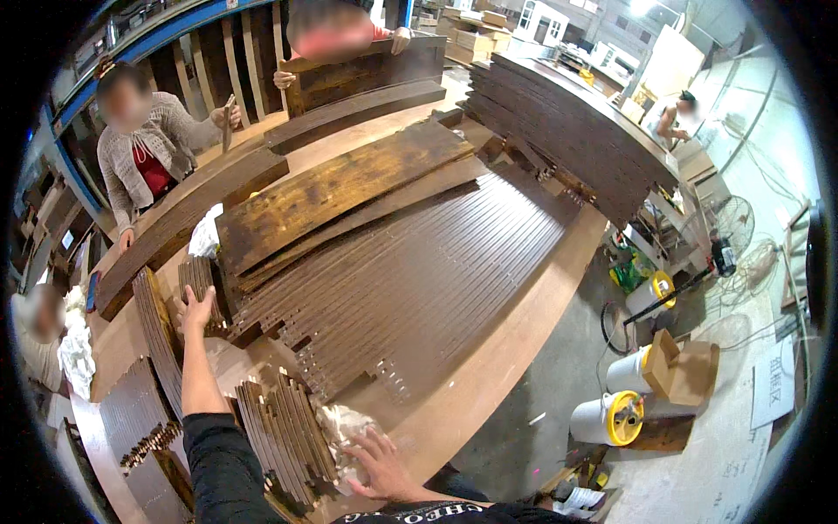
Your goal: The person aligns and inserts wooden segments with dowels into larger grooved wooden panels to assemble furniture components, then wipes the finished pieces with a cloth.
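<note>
My left hand (198, 307) reaches forward with its fingers spread against the end of a short bundle of dark brown wooden slats (195, 278). Low in the view, my right hand (384, 465) has its fingers apart at the edge of a crumpled white cloth (342, 424); no firm grip on it shows. Between my forearms lies a pile of narrow brown slats (278, 428) with pale ends. Ahead, many dark slats (419, 271) lie side by side across the table, with wide stained boards (340, 188) stacked over their far side.
Table edge (532, 327) curves along the right. More slats (131, 410) lie left of my arm. A tall panel stack (576, 131) stands at the far right. One person (144, 144) holds a wooden piece; another holds a panel (371, 77). Buckets (607, 419) stand on the floor.
</note>
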A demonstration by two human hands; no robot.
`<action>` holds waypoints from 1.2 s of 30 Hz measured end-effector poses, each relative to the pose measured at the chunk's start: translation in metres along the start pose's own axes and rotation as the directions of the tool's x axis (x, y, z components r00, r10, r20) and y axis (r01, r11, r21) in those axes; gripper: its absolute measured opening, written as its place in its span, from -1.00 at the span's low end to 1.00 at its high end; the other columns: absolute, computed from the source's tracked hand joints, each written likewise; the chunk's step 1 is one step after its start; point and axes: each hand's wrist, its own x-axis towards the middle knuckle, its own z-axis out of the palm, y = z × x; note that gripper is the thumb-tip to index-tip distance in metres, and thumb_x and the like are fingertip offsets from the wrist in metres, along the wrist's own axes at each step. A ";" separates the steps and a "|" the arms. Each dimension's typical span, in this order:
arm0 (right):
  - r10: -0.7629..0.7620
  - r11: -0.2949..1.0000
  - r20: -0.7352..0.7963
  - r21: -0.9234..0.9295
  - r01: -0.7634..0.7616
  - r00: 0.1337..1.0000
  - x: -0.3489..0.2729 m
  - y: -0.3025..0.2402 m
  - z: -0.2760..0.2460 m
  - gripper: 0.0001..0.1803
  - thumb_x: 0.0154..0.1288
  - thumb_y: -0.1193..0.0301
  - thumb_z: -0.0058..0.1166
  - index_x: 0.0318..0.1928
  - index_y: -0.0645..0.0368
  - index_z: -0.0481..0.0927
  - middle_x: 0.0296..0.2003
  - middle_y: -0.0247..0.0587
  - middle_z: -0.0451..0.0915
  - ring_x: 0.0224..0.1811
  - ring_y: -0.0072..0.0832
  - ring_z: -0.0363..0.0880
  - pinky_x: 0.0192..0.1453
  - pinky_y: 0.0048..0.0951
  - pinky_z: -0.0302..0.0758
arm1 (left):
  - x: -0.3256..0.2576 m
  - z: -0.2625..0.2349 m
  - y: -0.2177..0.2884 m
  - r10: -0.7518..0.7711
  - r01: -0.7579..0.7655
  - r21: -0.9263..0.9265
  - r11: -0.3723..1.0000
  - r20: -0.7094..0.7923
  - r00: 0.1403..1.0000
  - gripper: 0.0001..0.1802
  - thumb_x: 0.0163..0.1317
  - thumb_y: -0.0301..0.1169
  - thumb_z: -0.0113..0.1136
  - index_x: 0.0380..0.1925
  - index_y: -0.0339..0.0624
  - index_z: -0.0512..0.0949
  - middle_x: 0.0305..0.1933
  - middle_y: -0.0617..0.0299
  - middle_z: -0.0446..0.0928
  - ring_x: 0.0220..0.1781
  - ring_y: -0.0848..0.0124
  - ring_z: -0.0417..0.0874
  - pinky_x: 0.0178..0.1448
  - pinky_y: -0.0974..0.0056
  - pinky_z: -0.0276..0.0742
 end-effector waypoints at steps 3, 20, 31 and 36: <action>-0.040 0.999 -0.010 0.018 0.040 0.999 0.008 -0.008 -0.001 -0.35 0.04 0.07 0.18 0.17 -0.02 0.44 0.28 -0.20 0.28 0.41 -0.07 0.06 0.42 0.01 0.02 | -0.041 -0.029 -0.043 0.174 -0.181 -0.015 0.983 -0.213 0.961 0.00 0.10 0.40 -0.05 0.46 0.26 -0.05 0.56 0.03 -0.26 0.53 -0.02 -0.05 0.42 -0.27 -0.01; -0.268 0.957 -0.106 -0.141 0.253 0.957 0.001 0.001 0.016 -0.42 0.01 0.23 0.19 0.09 0.14 0.45 0.23 -0.08 0.33 0.39 0.06 0.06 0.44 0.10 0.04 | -0.291 0.037 -0.431 -0.663 -0.038 -0.792 0.609 -0.535 0.524 0.01 0.05 0.01 0.29 0.38 -0.26 0.06 0.42 -0.20 0.07 0.44 -0.11 0.11 0.44 -0.05 0.09; -0.205 0.971 -0.087 -0.142 0.191 0.975 -0.002 -0.010 0.015 -0.44 0.02 0.27 0.19 0.09 0.14 0.48 0.21 -0.05 0.35 0.39 0.04 0.09 0.46 0.01 0.03 | -0.290 -0.020 -0.372 -0.504 0.380 -0.334 0.863 -0.620 0.601 0.15 -0.07 0.31 0.24 0.42 -0.02 0.02 0.42 -0.11 0.07 0.43 -0.08 0.11 0.37 -0.27 0.08; -0.179 0.974 -0.159 -0.166 0.152 0.971 -0.004 0.014 0.014 -0.41 0.03 0.22 0.22 0.11 0.11 0.47 0.24 -0.03 0.33 0.38 0.02 0.12 0.43 0.03 0.06 | -0.238 -0.071 -0.338 -0.415 0.410 -0.072 0.909 -0.221 0.882 0.29 -0.21 0.43 0.24 0.44 -0.02 0.00 0.43 -0.21 0.10 0.44 -0.15 0.14 0.40 -0.25 0.07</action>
